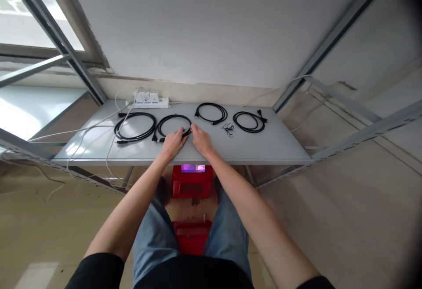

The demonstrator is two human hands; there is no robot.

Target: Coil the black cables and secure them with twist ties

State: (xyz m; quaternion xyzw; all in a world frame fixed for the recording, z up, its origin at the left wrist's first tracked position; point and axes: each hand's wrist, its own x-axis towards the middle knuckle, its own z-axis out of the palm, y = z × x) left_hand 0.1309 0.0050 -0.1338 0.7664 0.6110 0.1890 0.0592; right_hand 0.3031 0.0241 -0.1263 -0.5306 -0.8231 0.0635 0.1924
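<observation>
A black cable wound into a loose coil (175,115) lies on the grey shelf, its plug ends at the lower left. My left hand (173,144) is closed around the coil's lower right part. Close beside it, my right hand (201,140) pinches the same coil at its right edge. Whatever thin piece may be between my fingertips is too small to make out. To the left rests another black coiled cable (155,124). Two more coils, one at the back (226,112) and one at the right (263,125), lie with a small heap of black twist ties (228,129) between them.
A white power strip (154,103) with adapters stands at the shelf's back left. White cords (87,128) trail from it over the left front edge. Metal uprights (298,75) frame the grey shelf (277,146). Below are red stools (192,188), one bearing a lit screen (194,168).
</observation>
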